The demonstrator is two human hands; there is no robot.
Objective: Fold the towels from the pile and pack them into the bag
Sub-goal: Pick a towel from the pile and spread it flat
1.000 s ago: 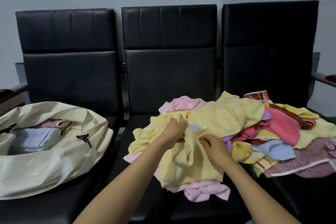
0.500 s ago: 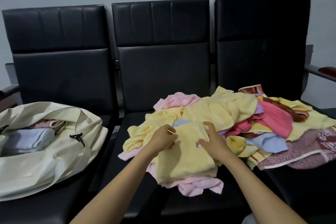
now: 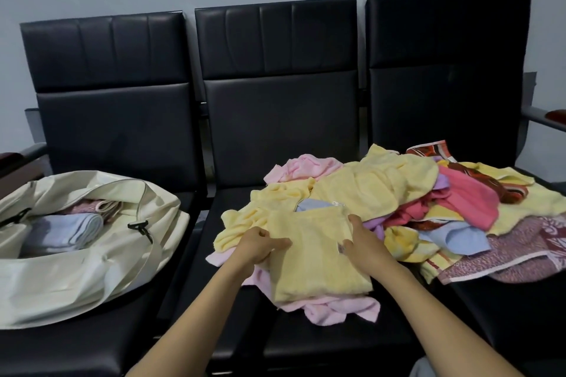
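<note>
A folded yellow towel (image 3: 315, 251) lies flat on the near side of the pile of towels (image 3: 407, 193), which spreads over the middle and right seats. My left hand (image 3: 257, 245) grips the towel's left edge, thumb on top and fingers curled under. My right hand (image 3: 364, 242) holds its right edge, thumb on top near a small label. The cream bag (image 3: 92, 254) sits open on the left seat, with a folded pale blue towel (image 3: 61, 232) and a pink one (image 3: 92, 206) inside.
A pink towel (image 3: 333, 307) sticks out under the yellow one at the seat's front edge. Black seat backs (image 3: 275, 119) rise behind the pile. Armrests (image 3: 548, 118) stand at both ends of the bench. A black buckle (image 3: 141, 228) hangs on the bag strap.
The loose yellow towel has been folded into a flat rectangle. My hands moved apart from its middle to its left and right edges.
</note>
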